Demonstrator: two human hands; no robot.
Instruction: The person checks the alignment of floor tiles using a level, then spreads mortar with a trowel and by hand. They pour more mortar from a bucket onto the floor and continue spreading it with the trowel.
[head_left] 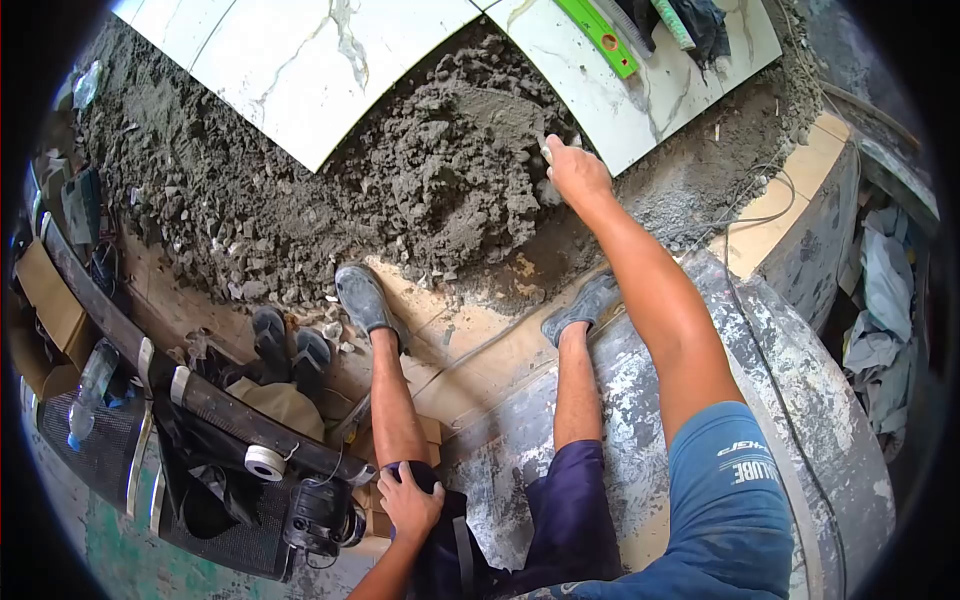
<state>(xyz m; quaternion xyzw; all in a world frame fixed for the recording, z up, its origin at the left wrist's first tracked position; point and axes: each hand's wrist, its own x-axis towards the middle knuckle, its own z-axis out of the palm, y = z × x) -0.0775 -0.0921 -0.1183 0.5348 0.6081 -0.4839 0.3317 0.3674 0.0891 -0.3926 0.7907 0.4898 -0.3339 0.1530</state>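
Observation:
My right hand (577, 170) is closed at the right edge of a heap of grey mortar (440, 170), beside the corner of a marble-patterned tile. Its fingers are wrapped round something pale, mostly hidden, that I cannot make out. A trowel-like smooth patch shows in the mortar left of the hand. My left hand (410, 500) rests on my left knee with its fingers spread, holding nothing. One white tile (290, 70) lies to the left of the heap, another white tile (640, 110) to the right. On the right tile lies a green level (600, 38).
Loose rubble (250, 220) spreads at the left. A black cable (765, 345) runs along the right side. Sandals (290, 345), a cardboard box (50, 305), a plastic bottle (92, 390) and a tape roll (265, 462) are at the lower left. My shoes stand below the mortar.

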